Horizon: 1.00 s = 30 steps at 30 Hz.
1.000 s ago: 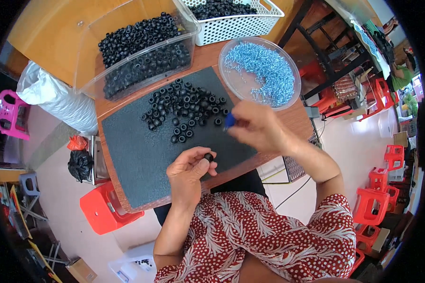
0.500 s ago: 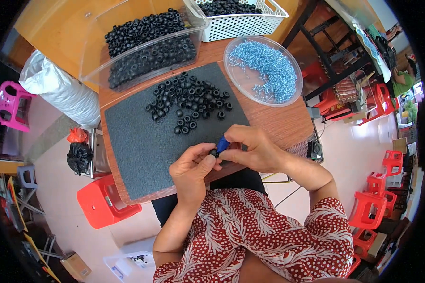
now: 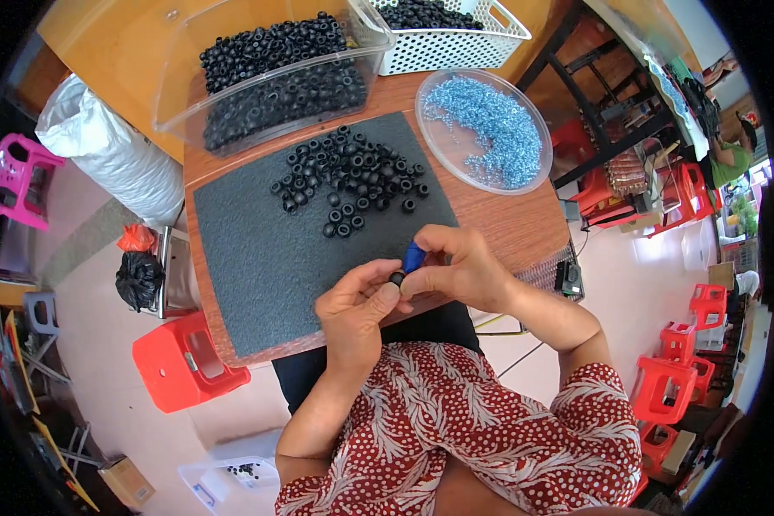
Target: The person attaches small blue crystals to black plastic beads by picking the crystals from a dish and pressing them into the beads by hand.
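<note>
Near the front edge of the dark grey mat (image 3: 254,267), my two hands meet. Thumb and fingers of my left hand (image 3: 351,308) pinch a small round black part (image 3: 396,279) with its end turned up. My right hand (image 3: 463,271) is closed around a blue handle-like piece (image 3: 414,256), held against the black part; its lower end is hidden by my fingers. Beyond my hands, a loose pile of black ring-shaped parts (image 3: 353,176) with open holes is spread over the mat.
A clear bin (image 3: 176,116) and a white perforated basket (image 3: 456,53), both full of black parts, stand at the back. Right of the mat is a round clear tray (image 3: 449,148) of small light-blue pieces. A red stool (image 3: 168,370) stands left of the table (image 3: 512,236).
The view has shifted slightly. My hands keep the same pinch, and the black part has tilted a little so that its round end shows more.
</note>
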### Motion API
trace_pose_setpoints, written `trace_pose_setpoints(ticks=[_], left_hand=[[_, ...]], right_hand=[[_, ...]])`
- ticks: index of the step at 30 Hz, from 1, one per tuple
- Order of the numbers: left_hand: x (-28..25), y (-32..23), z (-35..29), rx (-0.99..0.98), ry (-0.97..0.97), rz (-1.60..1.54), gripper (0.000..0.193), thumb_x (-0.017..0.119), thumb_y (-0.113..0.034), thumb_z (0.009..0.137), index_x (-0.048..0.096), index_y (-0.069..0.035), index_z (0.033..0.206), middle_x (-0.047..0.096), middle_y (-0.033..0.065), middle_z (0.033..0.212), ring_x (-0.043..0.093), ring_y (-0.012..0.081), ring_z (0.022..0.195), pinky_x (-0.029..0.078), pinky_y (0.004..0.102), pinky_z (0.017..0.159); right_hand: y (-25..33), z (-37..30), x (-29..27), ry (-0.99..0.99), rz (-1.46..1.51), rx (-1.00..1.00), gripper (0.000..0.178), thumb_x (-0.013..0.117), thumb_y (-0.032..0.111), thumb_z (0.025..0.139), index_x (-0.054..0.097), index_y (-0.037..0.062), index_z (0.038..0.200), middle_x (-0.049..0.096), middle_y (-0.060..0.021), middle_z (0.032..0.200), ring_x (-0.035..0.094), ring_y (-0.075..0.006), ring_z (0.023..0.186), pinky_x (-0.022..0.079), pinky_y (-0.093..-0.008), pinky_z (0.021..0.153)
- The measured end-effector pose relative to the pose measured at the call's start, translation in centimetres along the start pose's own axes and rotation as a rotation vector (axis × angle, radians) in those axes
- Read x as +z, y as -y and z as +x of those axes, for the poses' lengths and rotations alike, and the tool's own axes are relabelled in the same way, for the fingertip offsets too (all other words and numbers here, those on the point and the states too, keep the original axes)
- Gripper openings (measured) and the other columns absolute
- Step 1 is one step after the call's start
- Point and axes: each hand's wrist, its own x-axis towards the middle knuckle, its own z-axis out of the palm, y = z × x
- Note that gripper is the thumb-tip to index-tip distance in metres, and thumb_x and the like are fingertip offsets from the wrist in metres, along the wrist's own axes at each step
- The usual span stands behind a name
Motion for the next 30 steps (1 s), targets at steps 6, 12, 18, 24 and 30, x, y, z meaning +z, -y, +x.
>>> trace_pose_setpoints(ticks=[6, 12, 18, 24, 30], left_hand=[[0.2, 0.3, -0.2, -0.051, -0.018, 0.025, 0.021, 0.062, -0.004, 0.085, 0.059, 0.003, 0.104, 0.062, 0.0079, 0.083, 0.061, 0.0145, 0.068, 0.052, 0.0268, 0.062], [-0.2, 0.4, -0.1, -0.096, 0.015, -0.021, 0.02, 0.06, -0.005, 0.087, 0.059, 0.002, 0.106, 0.062, 0.0067, 0.087, 0.06, 0.0123, 0.071, 0.051, 0.0247, 0.063], [-1.2, -0.3, 0.5, -0.024, -0.038, -0.02, 0.018, 0.06, -0.007, 0.087, 0.057, 0.002, 0.102, 0.063, 0.0104, 0.088, 0.06, 0.0137, 0.07, 0.05, 0.0261, 0.061], [-2.3, -0.1, 0.5, 0.036, -0.056, -0.013, 0.016, 0.056, -0.008, 0.089, 0.055, 0.003, 0.101, 0.064, 0.0138, 0.091, 0.06, 0.0155, 0.07, 0.049, 0.0271, 0.06], [-2.5, -0.1, 0.8, 0.035, -0.065, -0.052, 0.017, 0.057, -0.008, 0.089, 0.055, 0.003, 0.102, 0.064, 0.0144, 0.092, 0.062, 0.0169, 0.073, 0.05, 0.0275, 0.061]], right_hand=[[-0.4, -0.1, 0.1, 0.008, 0.202, 0.147, 0.021, 0.072, 0.006, 0.074, 0.053, -0.0012, 0.067, 0.055, 0.0002, 0.063, 0.048, -0.003, 0.06, 0.038, -0.0211, 0.049], [-1.1, 0.2, 0.1, 0.006, 0.149, 0.151, 0.022, 0.072, 0.007, 0.074, 0.053, -0.0014, 0.067, 0.05, 0.0018, 0.062, 0.045, -0.0026, 0.06, 0.036, -0.0224, 0.049], [-1.5, 2.5, -0.5, -0.155, -0.136, -0.114, 0.017, 0.071, 0.004, 0.073, 0.056, -0.0023, 0.075, 0.052, -0.002, 0.068, 0.049, -0.0081, 0.065, 0.04, -0.0266, 0.056], [-2.9, 6.1, -1.6, -0.378, -0.791, -0.542, 0.018, 0.07, 0.002, 0.067, 0.06, 0.0007, 0.082, 0.056, -0.0127, 0.076, 0.052, -0.031, 0.074, 0.042, -0.0379, 0.061], [-4.2, 7.1, 0.0, -0.29, -0.997, -0.591, 0.018, 0.069, 0.001, 0.067, 0.061, 0.0039, 0.083, 0.052, -0.0107, 0.077, 0.05, -0.0286, 0.074, 0.043, -0.038, 0.06]])
